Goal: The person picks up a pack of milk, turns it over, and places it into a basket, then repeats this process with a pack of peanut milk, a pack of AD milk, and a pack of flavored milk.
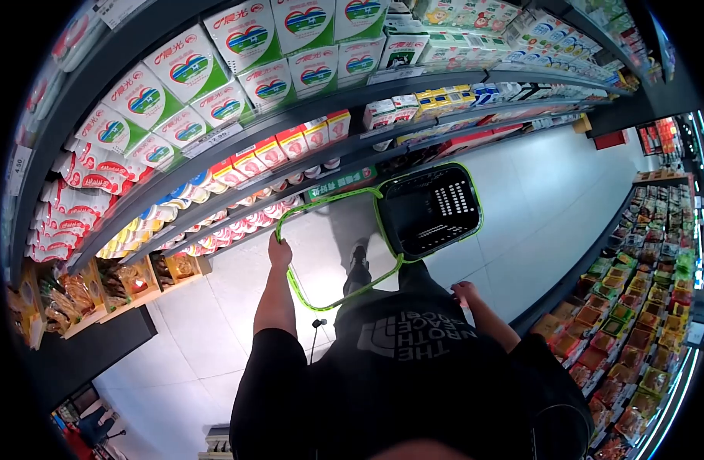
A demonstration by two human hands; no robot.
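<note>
My left hand (279, 251) is closed around the far left end of a bright green handle (313, 202). The handle is a long loop that runs right to a black shopping basket (428, 207) with a green rim and slotted walls. In the basket only its dark inside shows. My right hand (465, 294) hangs low at my right side, below the basket, with its fingers curled in. A small pale patch shows at those fingers, and I cannot tell what it is.
Shelves of white milk cartons (267, 84) curve across the front, with red cartons (290, 144) lower down. Wooden crates (137, 280) stand at the left. A display of packaged food (620, 330) lines the right. Pale floor tiles (520, 199) run between. Part of another person (95, 425) shows at bottom left.
</note>
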